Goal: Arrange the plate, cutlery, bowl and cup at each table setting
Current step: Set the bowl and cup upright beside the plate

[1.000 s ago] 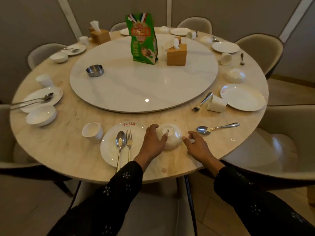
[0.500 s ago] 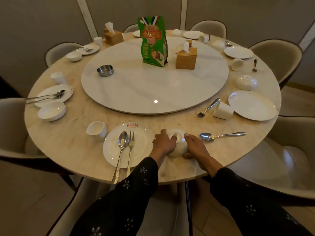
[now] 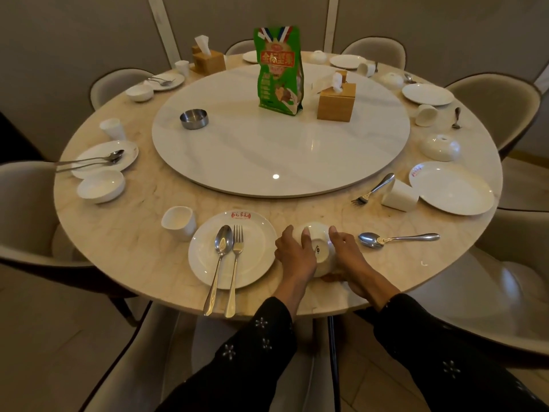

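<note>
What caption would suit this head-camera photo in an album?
Both hands, left hand and right hand, grip an upturned white bowl beside a plate bearing a spoon and fork.

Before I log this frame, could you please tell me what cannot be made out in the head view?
- Inside of the bowl: it is tipped with its base toward the camera, and the left hand and right hand cover its sides.
- Print on the near plate: too small to read.
- Far settings beside the green bag: small, partly hidden by it.
- Table legs: hidden by the tabletop.
</note>
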